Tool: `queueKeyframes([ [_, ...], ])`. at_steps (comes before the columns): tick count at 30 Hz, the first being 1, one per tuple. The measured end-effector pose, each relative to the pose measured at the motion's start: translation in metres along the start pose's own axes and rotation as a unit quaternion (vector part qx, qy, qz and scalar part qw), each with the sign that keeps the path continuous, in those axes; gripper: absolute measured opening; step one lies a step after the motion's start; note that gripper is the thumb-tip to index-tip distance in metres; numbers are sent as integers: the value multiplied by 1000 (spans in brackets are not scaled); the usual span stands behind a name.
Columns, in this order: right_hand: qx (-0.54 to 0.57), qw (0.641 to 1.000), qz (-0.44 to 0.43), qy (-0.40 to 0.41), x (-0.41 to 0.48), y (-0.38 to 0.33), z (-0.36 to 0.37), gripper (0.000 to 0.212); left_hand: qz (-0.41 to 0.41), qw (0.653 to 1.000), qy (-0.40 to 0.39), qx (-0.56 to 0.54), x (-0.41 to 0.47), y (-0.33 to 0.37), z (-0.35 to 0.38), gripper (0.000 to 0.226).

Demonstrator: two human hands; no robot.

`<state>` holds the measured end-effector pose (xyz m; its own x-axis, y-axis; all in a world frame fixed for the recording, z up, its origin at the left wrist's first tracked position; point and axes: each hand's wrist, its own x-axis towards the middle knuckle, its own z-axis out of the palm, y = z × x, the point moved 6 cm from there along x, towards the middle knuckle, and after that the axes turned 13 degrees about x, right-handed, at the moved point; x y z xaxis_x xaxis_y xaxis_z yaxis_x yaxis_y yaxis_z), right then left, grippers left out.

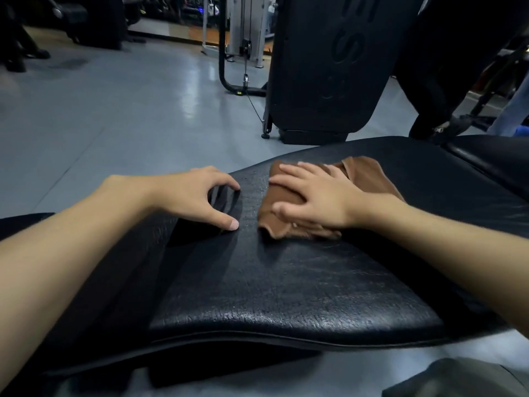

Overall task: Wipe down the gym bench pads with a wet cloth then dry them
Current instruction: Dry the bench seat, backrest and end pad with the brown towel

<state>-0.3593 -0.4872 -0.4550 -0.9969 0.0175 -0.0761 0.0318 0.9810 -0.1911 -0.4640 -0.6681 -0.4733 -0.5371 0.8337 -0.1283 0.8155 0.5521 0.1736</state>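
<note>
A black padded gym bench pad [286, 282] fills the lower middle of the view, its surface cracked and textured. A brown cloth [363, 173] lies bunched on the pad's far half. My right hand [317, 196] presses flat on the cloth, fingers spread over it and thumb at its near edge. My left hand [197, 193] rests on the pad's left edge beside the cloth, fingers curled over the side, thumb on top, holding nothing else. A second black pad [492, 156] adjoins at the far right.
A tall black machine housing [329, 67] stands just beyond the bench. A cable machine frame [243, 47] is behind it on the grey floor [128, 110]. A person's dark legs [429, 90] stand at the far right. Grey fabric [458, 379] lies at the bottom right.
</note>
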Motion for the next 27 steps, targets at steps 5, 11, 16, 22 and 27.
queueKeyframes([
  [5,3,998,59,17,87,6,-3,70,-17,1000,-24,4,-15,-15,8,104],
  [11,-1,1000,18,8,40,-13,9,69,-10,1000,1,-16,-22,-16,11,97],
  [16,-26,997,-74,-23,-72,-59,25,81,-7,1000,-6,-6,-18,-17,8,90],
  [22,-29,991,-115,-57,-119,-74,33,76,3,1000,-12,1,-16,-18,6,91],
  [27,-6,994,-97,-45,-44,-70,29,83,4,1000,-9,-9,-20,-23,8,93],
])
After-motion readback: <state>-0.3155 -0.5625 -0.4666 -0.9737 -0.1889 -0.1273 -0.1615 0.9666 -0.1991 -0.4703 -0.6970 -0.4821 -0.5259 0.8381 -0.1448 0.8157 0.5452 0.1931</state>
